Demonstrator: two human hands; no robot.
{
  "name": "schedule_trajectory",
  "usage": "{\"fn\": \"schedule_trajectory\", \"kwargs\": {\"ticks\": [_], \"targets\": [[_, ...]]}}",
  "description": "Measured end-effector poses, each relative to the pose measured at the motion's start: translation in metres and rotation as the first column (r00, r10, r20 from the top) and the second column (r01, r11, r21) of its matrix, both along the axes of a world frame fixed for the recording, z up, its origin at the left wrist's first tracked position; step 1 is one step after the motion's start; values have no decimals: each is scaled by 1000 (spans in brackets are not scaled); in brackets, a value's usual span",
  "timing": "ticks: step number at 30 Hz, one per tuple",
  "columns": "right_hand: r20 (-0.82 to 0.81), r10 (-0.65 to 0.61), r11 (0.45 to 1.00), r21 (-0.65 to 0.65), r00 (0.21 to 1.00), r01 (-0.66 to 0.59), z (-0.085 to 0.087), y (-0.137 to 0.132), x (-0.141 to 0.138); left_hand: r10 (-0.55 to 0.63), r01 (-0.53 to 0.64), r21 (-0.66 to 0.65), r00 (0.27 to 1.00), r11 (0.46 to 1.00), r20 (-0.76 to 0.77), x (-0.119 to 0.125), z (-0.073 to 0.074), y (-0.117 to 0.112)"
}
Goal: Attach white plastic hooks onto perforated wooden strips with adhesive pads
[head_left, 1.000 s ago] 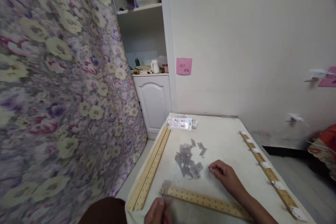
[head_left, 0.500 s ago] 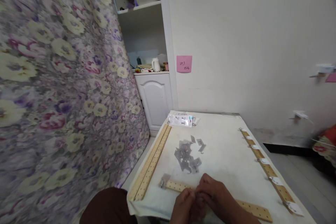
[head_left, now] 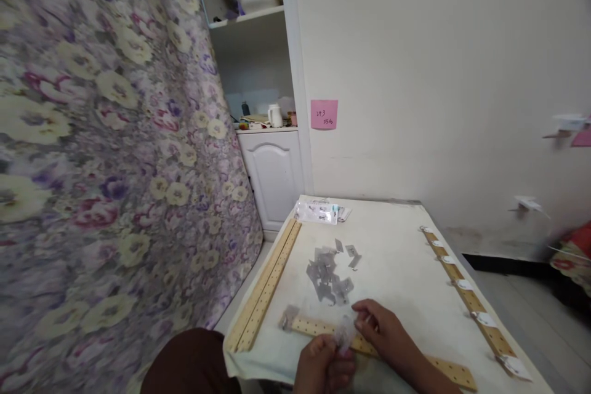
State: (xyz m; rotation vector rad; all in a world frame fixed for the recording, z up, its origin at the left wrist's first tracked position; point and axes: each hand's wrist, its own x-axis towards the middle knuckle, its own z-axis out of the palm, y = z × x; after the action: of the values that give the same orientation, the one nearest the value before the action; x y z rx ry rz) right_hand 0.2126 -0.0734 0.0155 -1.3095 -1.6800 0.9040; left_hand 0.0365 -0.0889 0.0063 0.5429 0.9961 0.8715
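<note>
My left hand (head_left: 323, 363) is closed on a small clear plastic packet (head_left: 344, 333), holding it over a perforated wooden strip (head_left: 314, 327). Just right of the packet is my right hand (head_left: 381, 326), its thumb and forefinger parted, the fingertips close to the packet's edge. The strip runs under both hands, which hide part of its middle. At its left end sits another clear piece with a metal bit (head_left: 289, 317). Beyond the hands lies a loose pile of greyish, see-through packets (head_left: 325, 271); their contents are too small to make out.
Two perforated wooden strips (head_left: 265, 286) lie side by side along the table's left edge. Along the right edge, another strip (head_left: 466, 298) carries several white tags with metal pieces. Flat clear packaging (head_left: 317, 212) rests at the back left of the cloth-covered table (head_left: 392, 246).
My right hand has drawn apart from the left and its fingers have spread. The clear packet, formerly hidden between the hands, now shows in my left hand.
</note>
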Motion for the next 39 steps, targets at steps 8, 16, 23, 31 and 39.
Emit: {"fn": "schedule_trajectory", "kwargs": {"ticks": [8,16,23,31,39], "targets": [[-173,16,987,-153,985,-43,-27,6,-28,-1,1,-30,1000,1000,-2,-4,-7,-6],[-8,33,992,-121,999,-34,-23,22,-56,78,-79,-13,997,997,-16,-26,-31,-2],[254,2,1000,25,967,-8,-27,42,-81,157,-157,-5,986,988,-49,-40,-42,9],[367,6,999,27,930,-17,-34,48,-90,207,-210,-23,972,977,-110,-36,-46,15],[294,-19,998,69,956,-1,-46,48,-89,195,-201,-53,977,978,-91,-34,-51,18]]}}
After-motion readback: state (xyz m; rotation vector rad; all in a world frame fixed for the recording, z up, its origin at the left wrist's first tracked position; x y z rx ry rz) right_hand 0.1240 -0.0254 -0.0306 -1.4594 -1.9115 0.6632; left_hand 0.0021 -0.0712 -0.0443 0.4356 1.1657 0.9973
